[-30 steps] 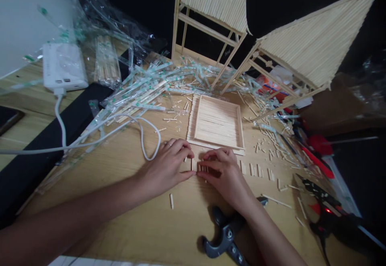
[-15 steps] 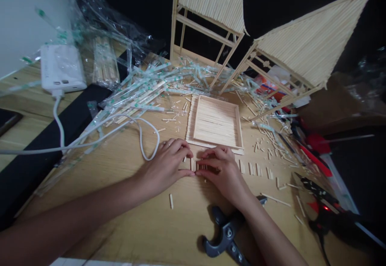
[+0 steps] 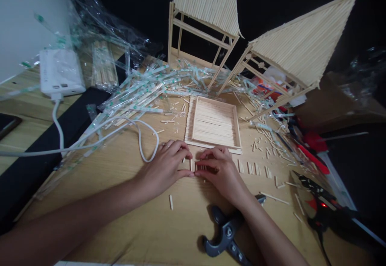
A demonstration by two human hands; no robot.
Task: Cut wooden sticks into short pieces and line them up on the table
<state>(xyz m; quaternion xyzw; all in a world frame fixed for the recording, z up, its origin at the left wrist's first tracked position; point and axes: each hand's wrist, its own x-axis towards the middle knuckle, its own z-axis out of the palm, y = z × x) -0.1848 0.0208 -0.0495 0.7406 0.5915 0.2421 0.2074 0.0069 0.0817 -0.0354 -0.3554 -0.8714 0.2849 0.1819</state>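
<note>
My left hand (image 3: 165,166) and my right hand (image 3: 221,173) rest on the wooden table (image 3: 135,217), fingertips meeting around a small row of short cut wooden sticks (image 3: 193,164). Both hands pinch at these sticks from either side, thumbs touching below them. Just beyond the hands lies a flat square panel of glued sticks (image 3: 214,124) with a raised rim. More short stick pieces (image 3: 253,168) lie to the right of my right hand.
Two stick-built huts (image 3: 208,13) (image 3: 298,49) stand at the back. Plastic chopstick wrappers (image 3: 135,93), a white power bank (image 3: 60,71) with its cable (image 3: 141,141), dark cutters (image 3: 224,234) under my right wrist and a red-black tool (image 3: 322,205) lie around.
Both hands stay on the short sticks with almost no movement. The view has shifted slightly, nothing else on the table has moved.
</note>
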